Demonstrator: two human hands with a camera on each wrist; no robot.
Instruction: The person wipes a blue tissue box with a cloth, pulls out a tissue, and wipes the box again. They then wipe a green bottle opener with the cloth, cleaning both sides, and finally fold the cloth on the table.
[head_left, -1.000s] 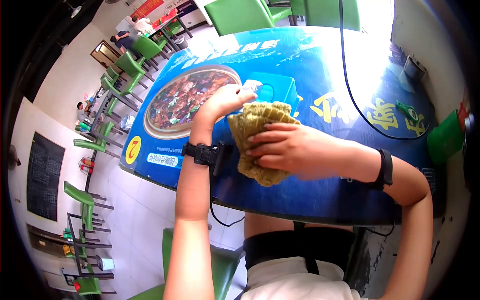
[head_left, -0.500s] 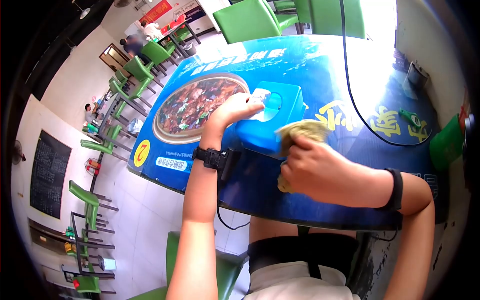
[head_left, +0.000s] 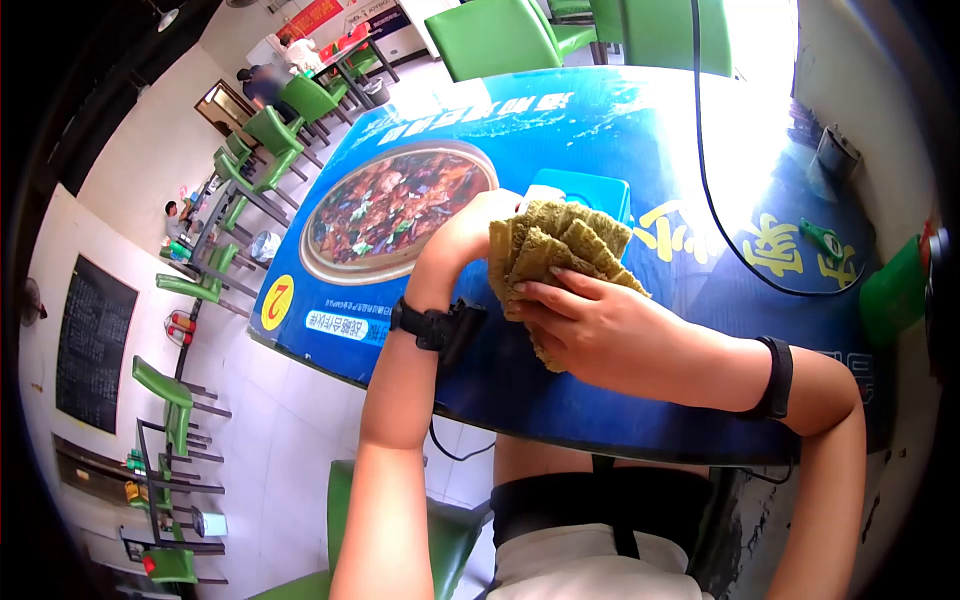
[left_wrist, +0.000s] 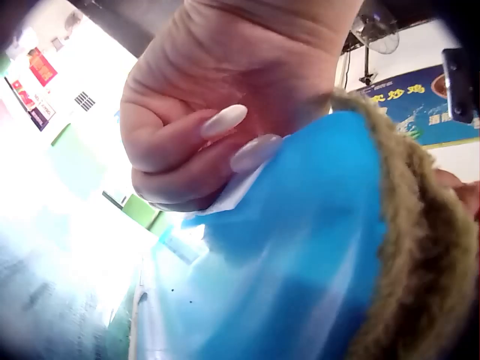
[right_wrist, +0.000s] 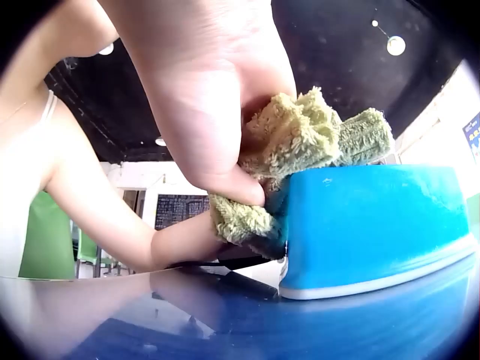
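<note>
A blue tissue box (right_wrist: 375, 225) with a white base edge is on the printed tabletop, partly covered by a cloth in the head view. My left hand (head_left: 468, 240) is at its far left side, fingers curled in at the top where white tissue (left_wrist: 238, 191) shows by the fingertips. An olive-green terry cloth (head_left: 555, 250), folded and bunched, lies against the near side of the box. My right hand (head_left: 620, 330) grips this cloth, its thumb pressing into the folds in the right wrist view.
The table (head_left: 500, 385) bears a large food picture and yellow lettering. A black cable (head_left: 705, 180) crosses its right part, near a small green object (head_left: 820, 238) and a green container (head_left: 893, 290). Green chairs (head_left: 490, 45) stand beyond the far edge.
The cloth went right, baring the blue box half a second ago, then came back left over its near side with my right hand. My left hand stays at the box.
</note>
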